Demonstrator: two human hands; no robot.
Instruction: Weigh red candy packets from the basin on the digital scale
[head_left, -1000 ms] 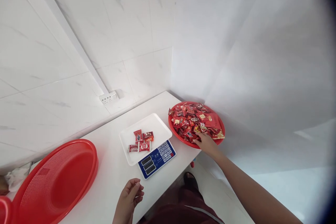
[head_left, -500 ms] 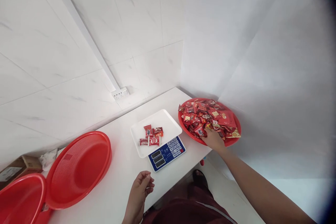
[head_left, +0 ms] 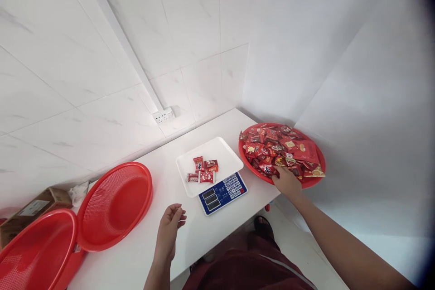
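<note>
White table [head_left: 149, 253] meets tiled wall [head_left: 102, 77] corner.

Red baskets [head_left: 115, 206], cardboard box [head_left: 32, 208]

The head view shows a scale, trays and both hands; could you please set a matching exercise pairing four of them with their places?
Things:
1. right hand
2. left hand
3. four sweets
4. basket

Places:
A. on the scale's white pan
B. at the near rim of the sweet tray
C. empty, at the table's left
D. over the table, in front of the scale

Pairs: 1-B, 2-D, 3-A, 4-C
</note>
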